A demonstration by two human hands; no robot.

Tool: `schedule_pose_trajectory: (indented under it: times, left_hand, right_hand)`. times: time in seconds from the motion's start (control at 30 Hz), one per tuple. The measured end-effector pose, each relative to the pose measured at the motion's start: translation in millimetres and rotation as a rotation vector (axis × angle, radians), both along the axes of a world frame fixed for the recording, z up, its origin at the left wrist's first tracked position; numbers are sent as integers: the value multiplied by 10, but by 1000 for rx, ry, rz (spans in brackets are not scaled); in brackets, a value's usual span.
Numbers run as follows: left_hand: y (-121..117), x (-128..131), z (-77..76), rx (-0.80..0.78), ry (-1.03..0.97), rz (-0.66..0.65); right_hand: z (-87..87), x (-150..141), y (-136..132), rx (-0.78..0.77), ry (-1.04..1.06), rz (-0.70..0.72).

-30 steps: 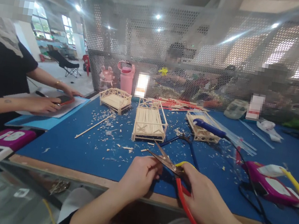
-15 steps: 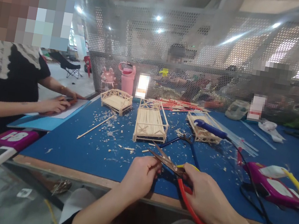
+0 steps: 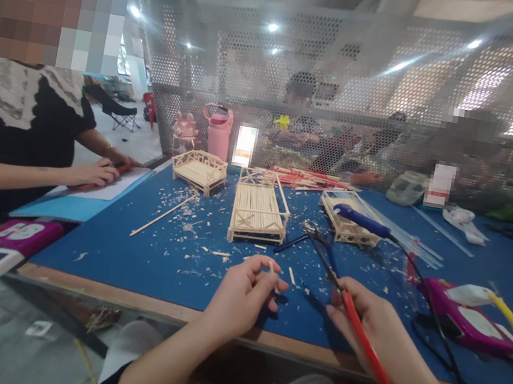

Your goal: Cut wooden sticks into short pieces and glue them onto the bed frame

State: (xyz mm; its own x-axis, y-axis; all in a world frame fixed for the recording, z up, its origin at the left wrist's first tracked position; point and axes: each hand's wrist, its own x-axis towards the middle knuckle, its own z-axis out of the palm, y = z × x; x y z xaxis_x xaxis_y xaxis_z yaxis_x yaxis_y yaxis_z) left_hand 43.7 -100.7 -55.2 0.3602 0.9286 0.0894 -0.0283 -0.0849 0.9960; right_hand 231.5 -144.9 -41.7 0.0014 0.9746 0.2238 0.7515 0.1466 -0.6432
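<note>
My left hand is closed, with a short pale wooden stick pinched between thumb and fingers. In my right hand are red-handled scissors, their blades pointing away to the upper left and apart from the stick. Just beyond my hands stands a bed-like frame of thin sticks. A smaller bench-like stick model sits to its left. Another stick model is on the right, partly behind a blue glue gun. Blue-handled pliers lie near the scissor tips.
Wood scraps litter the blue tabletop. Red-and-pale sticks are piled at the back, near a pink bottle. A purple power strip with cables lies right. At left, another person's hands rest on paper.
My right hand has drawn the scissors away to the right and turned their blades away from my left hand. The stick in my left fingers now shows. A small cut piece lies beside it.
</note>
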Motion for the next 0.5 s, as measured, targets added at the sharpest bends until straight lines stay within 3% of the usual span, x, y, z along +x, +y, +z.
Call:
schedule_pose_trajectory:
  times: [0.1,0.17,0.33,0.5]
  left_hand:
    - [-2,-15,27,-35,-75,15]
    - [1,-37,51,-25,-94,78]
    - [3,-72,96,-11,-72,182]
    - [-10,-65,92,-19,-64,152]
  right_hand:
    - [11,-55,46,63,88,-51]
    - [67,-26,120,51,41,-118]
    - [285,342,385,53,-187,-455]
    - [243,633,657,5,-215,-351]
